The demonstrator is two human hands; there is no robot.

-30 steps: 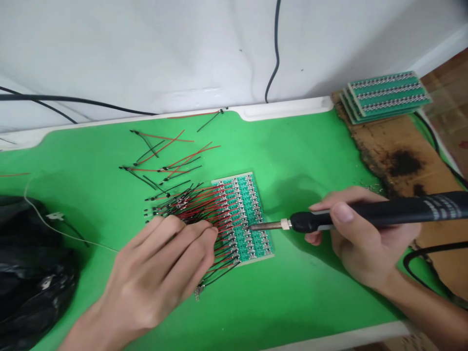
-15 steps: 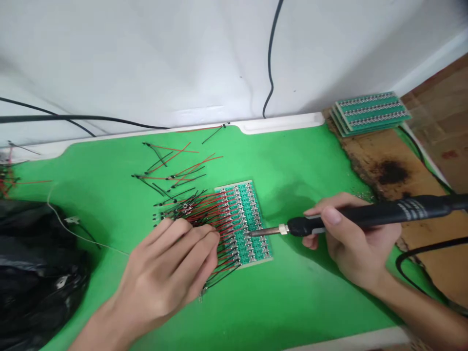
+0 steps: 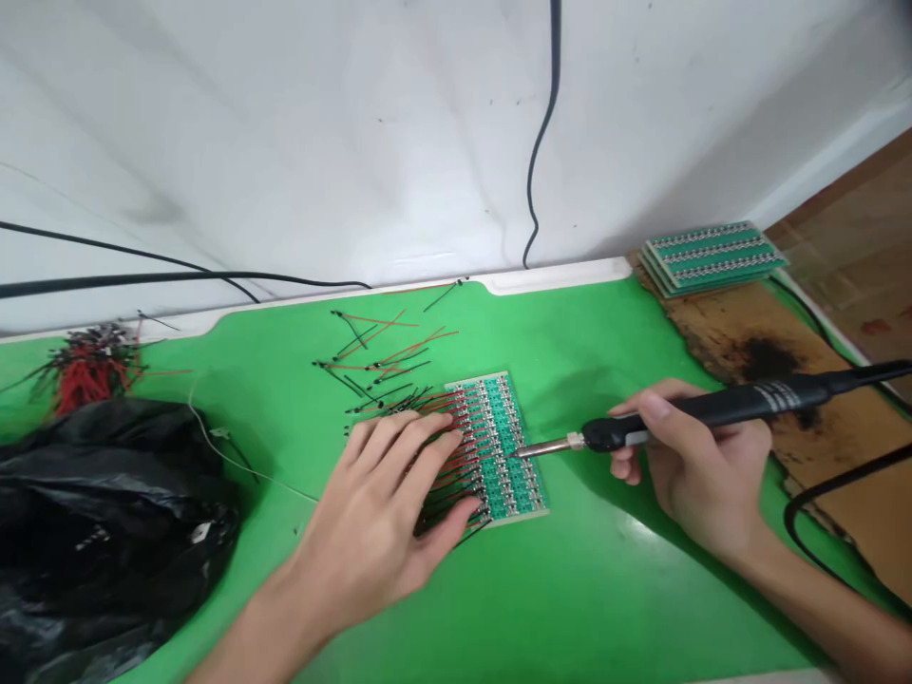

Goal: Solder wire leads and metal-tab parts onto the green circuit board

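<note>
Many wires (image 3: 456, 475) hidden under left hand (image 3: 367, 518)

Plain white wall (image 3: 320, 123) behind a green-topped workbench (image 3: 605, 589)

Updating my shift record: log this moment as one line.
left hand: on red-black wires | right hand: soldering iron, tip at green circuit board

Nothing here can be read: the white printed band on the black soldering iron handle (image 3: 776, 394) is too small and blurred to make out, and so is any marking on the green circuit board (image 3: 495, 446).
</note>
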